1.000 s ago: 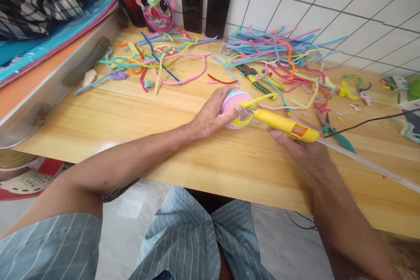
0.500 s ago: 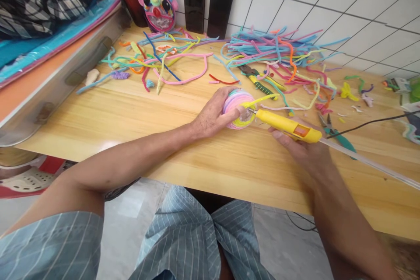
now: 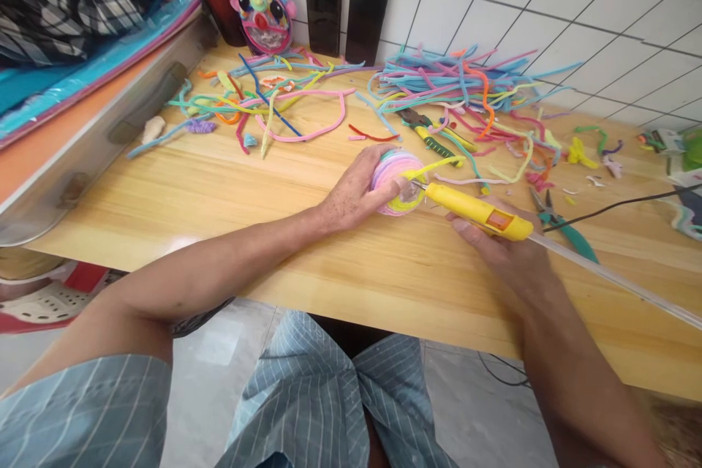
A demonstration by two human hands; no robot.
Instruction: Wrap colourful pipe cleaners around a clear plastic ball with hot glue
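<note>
My left hand [image 3: 360,194] is closed round a small round piece [image 3: 395,167] wound with pastel pipe cleaners, pink, lilac and blue, with yellow round its clear end. A loose length of yellow pipe cleaner [image 3: 442,164] sticks out from it to the right. In my right hand [image 3: 496,245] is a yellow hot glue gun [image 3: 472,210], with a clear glue stick [image 3: 608,276] running out of its back. Its metal nozzle meets the yellow winding by my left thumb; whether it touches, I cannot tell. The lower fingers of my right hand are partly hidden.
Loose pipe cleaners [image 3: 439,80] are heaped along the tiled wall. Yellow-green pliers [image 3: 433,139] lie behind the work, teal pliers [image 3: 570,234] at right. Two phones [image 3: 322,0] and a decorated face figure [image 3: 267,20] lean at the back. A plastic bin [image 3: 99,146] stands left.
The glue gun and my right hand have shifted very slightly left. The glue stick's far end sits a little lower. My left hand keeps its hold on the wound piece.
</note>
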